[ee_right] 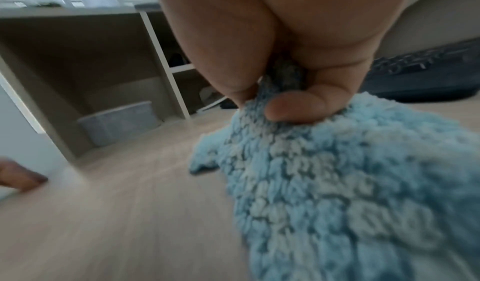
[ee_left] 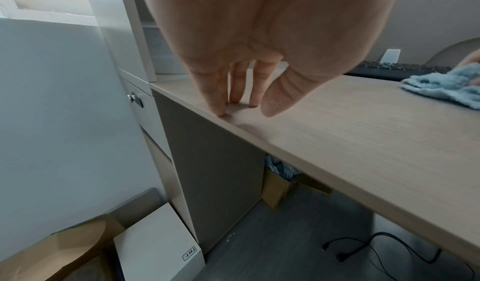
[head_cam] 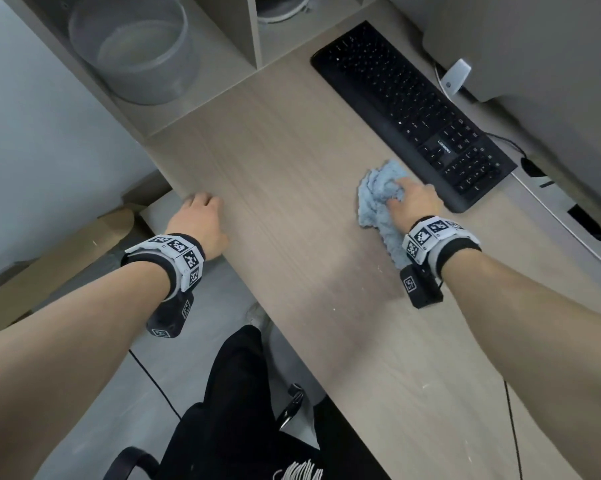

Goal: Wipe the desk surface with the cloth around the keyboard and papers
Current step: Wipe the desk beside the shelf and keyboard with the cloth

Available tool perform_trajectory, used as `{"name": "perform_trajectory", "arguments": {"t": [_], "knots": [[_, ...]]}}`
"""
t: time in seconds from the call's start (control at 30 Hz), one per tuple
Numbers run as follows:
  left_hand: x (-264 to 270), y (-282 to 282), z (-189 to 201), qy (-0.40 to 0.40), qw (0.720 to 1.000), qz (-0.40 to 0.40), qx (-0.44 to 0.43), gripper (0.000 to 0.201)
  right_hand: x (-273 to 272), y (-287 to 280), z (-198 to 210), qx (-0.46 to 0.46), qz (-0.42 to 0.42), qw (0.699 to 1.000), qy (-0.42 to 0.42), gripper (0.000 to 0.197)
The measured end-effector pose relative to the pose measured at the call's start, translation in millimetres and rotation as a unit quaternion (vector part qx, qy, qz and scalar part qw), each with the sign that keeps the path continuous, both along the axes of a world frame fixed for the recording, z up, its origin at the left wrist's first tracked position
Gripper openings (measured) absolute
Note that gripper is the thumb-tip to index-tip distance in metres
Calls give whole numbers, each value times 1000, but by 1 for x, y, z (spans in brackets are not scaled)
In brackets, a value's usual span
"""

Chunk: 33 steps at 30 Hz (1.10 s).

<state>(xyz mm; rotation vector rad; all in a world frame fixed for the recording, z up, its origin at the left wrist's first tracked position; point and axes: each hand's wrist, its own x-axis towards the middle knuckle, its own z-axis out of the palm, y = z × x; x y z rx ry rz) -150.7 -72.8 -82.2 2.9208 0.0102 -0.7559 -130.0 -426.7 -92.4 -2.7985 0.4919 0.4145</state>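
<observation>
A fluffy light-blue cloth (head_cam: 378,199) lies bunched on the pale wooden desk (head_cam: 285,188), just in front of the black keyboard (head_cam: 410,109). My right hand (head_cam: 413,199) grips the cloth (ee_right: 324,182), thumb (ee_right: 298,109) and fingers curled into its folds, pressing it on the desk. My left hand (head_cam: 202,216) rests at the desk's left front edge; its fingertips (ee_left: 221,109) touch the wood, straight and holding nothing. The cloth (ee_left: 446,86) shows at the right of the left wrist view. No papers are in view.
Shelf cubbies (head_cam: 202,64) at the back left hold a clear round container (head_cam: 133,50). A monitor base and a white clip (head_cam: 456,76) stand behind the keyboard. Cables (head_cam: 513,147) run off the right side. Cardboard boxes (ee_left: 64,250) sit on the floor left of the desk.
</observation>
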Motion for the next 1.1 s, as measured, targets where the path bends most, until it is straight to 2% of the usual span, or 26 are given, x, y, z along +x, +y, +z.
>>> {"name": "perform_trajectory", "arguments": {"t": [0.07,0.13,0.23,0.3,0.37,0.5,0.63,0.7,0.77,0.87,0.93,1.1], "knots": [[0,3,-1,-4,1000,-2,-7,65,-10,21,-6,-14,25,999,19,42],[-1,4,-1,-7,1000,-4,-12,66,-28,64,-12,5,103,994,43,43],[-2,3,1,-4,1000,-7,-13,67,-66,131,-12,89,230,968,54,49],[-1,5,1,5,1000,-10,-14,68,-74,143,-9,156,252,953,54,48],[-1,7,1,12,1000,-14,-17,69,-61,127,-3,179,216,959,39,47],[-5,6,-1,8,1000,-9,-20,69,-19,47,7,86,61,994,-30,42],[-7,-1,-3,2,1000,2,-12,68,-12,-14,14,-6,-80,997,17,45],[-6,-3,-3,4,1000,3,-5,68,-20,-11,8,-16,-70,997,39,46],[-5,-4,-3,3,1000,2,-1,68,-31,12,0,5,-14,999,36,44],[-7,-3,-4,0,1000,5,4,64,-54,57,-2,72,107,991,45,46],[-9,-2,-5,-7,1000,9,-1,64,-64,71,0,122,150,980,45,49],[-16,-6,-8,-26,999,20,1,65,-57,42,18,142,67,988,-12,48]]}}
